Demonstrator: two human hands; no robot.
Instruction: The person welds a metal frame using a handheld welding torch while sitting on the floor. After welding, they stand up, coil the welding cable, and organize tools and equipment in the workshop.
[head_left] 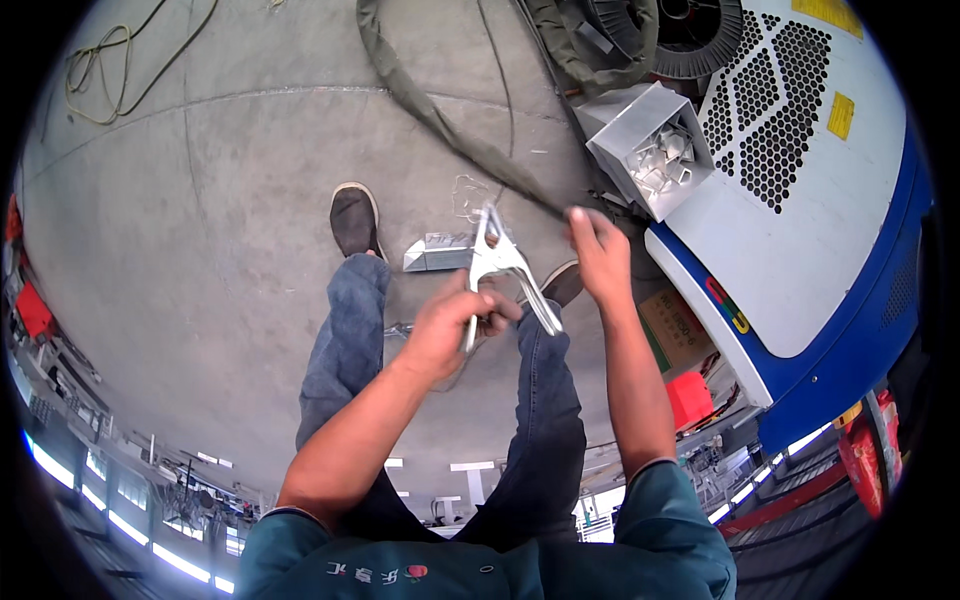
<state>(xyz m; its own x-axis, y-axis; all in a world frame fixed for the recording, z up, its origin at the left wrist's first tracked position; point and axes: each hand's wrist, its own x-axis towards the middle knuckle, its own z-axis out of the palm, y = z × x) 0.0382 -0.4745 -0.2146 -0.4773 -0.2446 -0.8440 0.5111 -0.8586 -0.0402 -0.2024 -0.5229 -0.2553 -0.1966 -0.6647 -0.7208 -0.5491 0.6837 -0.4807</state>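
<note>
Here, I appear to be at a holding step: my left hand [440, 325] reaches forward, its fingers pinching one leg of a white A-shaped piece [491, 262] that extends beyond them. The next move likely calls for steadiness. My right hand [605, 265] is raised rightward, apart; blur hides whether its fingertips meet.

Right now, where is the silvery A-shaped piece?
The silvery A-shaped piece is near the middle of the head view, held in the left hand, with the right hand to its right.
</note>
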